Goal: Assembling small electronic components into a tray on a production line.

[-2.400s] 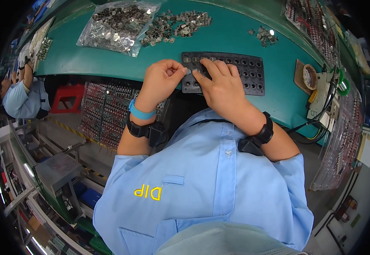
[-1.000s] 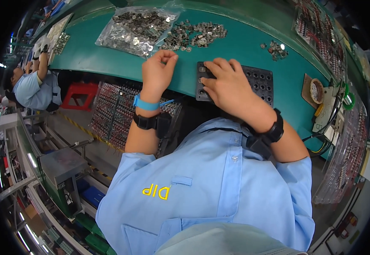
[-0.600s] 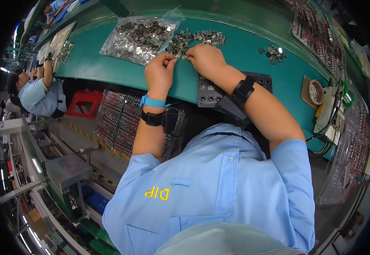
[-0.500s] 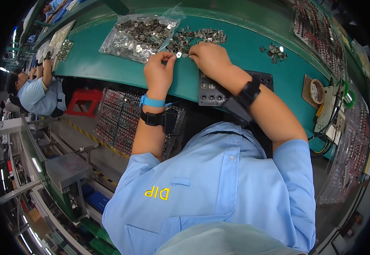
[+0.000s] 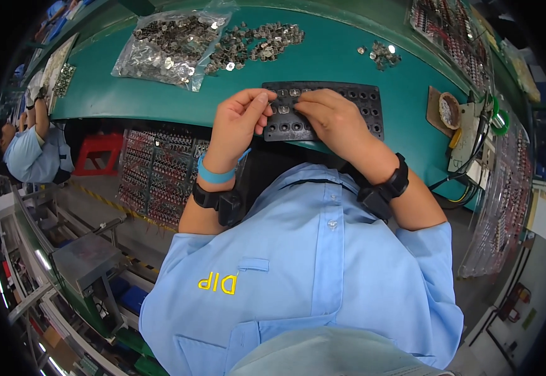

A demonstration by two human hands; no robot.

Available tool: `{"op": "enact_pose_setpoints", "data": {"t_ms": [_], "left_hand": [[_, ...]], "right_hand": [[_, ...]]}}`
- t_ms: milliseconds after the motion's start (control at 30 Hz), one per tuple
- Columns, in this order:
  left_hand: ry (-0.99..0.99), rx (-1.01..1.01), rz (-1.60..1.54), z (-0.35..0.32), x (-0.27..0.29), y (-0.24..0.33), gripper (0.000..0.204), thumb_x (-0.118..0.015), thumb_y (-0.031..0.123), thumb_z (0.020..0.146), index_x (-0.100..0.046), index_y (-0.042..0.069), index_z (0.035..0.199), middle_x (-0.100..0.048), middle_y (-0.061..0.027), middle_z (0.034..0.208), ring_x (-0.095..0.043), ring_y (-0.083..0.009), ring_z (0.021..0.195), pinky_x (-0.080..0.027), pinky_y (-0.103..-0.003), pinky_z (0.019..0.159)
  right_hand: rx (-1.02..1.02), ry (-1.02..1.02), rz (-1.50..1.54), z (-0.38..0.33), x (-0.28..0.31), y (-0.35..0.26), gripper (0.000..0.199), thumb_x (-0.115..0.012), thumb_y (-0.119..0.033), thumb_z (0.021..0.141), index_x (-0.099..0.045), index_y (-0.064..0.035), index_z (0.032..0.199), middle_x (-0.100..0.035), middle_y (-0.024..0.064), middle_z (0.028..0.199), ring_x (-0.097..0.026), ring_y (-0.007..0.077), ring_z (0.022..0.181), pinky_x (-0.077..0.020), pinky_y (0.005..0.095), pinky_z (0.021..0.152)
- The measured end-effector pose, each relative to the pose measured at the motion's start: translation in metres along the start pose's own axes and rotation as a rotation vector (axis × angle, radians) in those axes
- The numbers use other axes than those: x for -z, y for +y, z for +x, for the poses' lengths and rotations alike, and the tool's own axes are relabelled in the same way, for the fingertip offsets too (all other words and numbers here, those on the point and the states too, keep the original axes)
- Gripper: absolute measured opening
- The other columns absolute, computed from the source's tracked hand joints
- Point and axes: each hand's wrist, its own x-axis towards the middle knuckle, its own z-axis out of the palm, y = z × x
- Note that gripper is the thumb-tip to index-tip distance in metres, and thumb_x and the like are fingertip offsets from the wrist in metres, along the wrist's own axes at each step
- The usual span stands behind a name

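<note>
Your left hand is at the tray's left edge, thumb and forefinger brought together; whether a part is pinched there, you cannot tell from this view. Your right hand is over the tray's middle, its fingers bunched and pointing left, the tips too hidden to show what they hold. The black tray lies on the table's near edge between your hands, with rows of round holes and a few small metal parts seated at its left end.

Beyond it, on the green table, sit a clear bag of metal parts, a loose pile just beside it, and a smaller heap farther right. Near the right end are a round dish and a green spool. To your left, a red stool stands on the grey floor, and a co-worker in light blue sits at the same table.
</note>
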Motion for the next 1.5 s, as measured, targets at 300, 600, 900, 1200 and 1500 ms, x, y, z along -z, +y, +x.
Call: {"op": "enact_pose_setpoints", "data": {"t_ms": [300,600,900,1200,1500], "left_hand": [[0.005,0.102,-0.222,-0.007,0.009,-0.005,0.022,-0.063,0.013,0.098,-0.068,-0.001,0.114,-0.070,-0.0047,0.094,-0.060,-0.0056,0.075,-0.049,-0.018,0.066],[-0.007,0.100,-0.137,-0.011,0.009,-0.007,0.025,-0.065,0.009,0.095,-0.068,-0.002,0.117,-0.070,-0.0059,0.098,-0.060,-0.0070,0.078,-0.051,-0.020,0.070],[0.084,0.004,-0.033,-0.014,0.002,-0.008,0.029,-0.063,0.012,0.097,-0.065,-0.002,0.123,-0.070,-0.0068,0.099,-0.061,-0.0062,0.077,-0.050,-0.018,0.067],[0.135,0.042,-0.060,-0.014,0.006,-0.006,0.022,-0.063,0.010,0.096,-0.066,-0.002,0.115,-0.071,-0.0076,0.096,-0.062,-0.0079,0.075,-0.051,-0.020,0.067],[0.003,0.041,-0.032,-0.008,-0.023,0.002,0.017,-0.062,0.008,0.097,-0.066,-0.001,0.111,-0.071,-0.0072,0.092,-0.065,-0.0095,0.075,-0.052,-0.021,0.066]], "right_hand": [[0.092,-0.137,-0.001,-0.015,0.005,-0.004,0.030,-0.067,0.001,0.078,-0.069,-0.0003,0.108,-0.064,0.0145,0.121,-0.062,0.0313,0.114,-0.0551,0.0370,0.091],[-0.053,-0.019,-0.143,-0.008,0.017,-0.026,0.025,-0.073,-0.007,0.079,-0.072,-0.0046,0.104,-0.067,0.0091,0.110,-0.060,0.0277,0.108,-0.0482,0.0420,0.092],[-0.254,0.021,-0.126,0.004,-0.008,-0.014,0.012,-0.079,-0.013,0.074,-0.077,-0.0130,0.086,-0.064,0.0001,0.084,-0.055,0.0224,0.086,-0.0412,0.0366,0.077],[-0.135,-0.028,-0.226,-0.006,0.006,-0.028,0.020,-0.076,-0.013,0.076,-0.078,-0.0140,0.095,-0.063,0.0028,0.095,-0.056,0.0239,0.091,-0.0408,0.0368,0.078],[-0.192,0.080,0.072,-0.001,0.021,-0.020,0.019,-0.075,-0.013,0.081,-0.077,-0.0089,0.099,-0.066,0.0058,0.100,-0.059,0.0241,0.093,-0.0444,0.0382,0.084]]}}
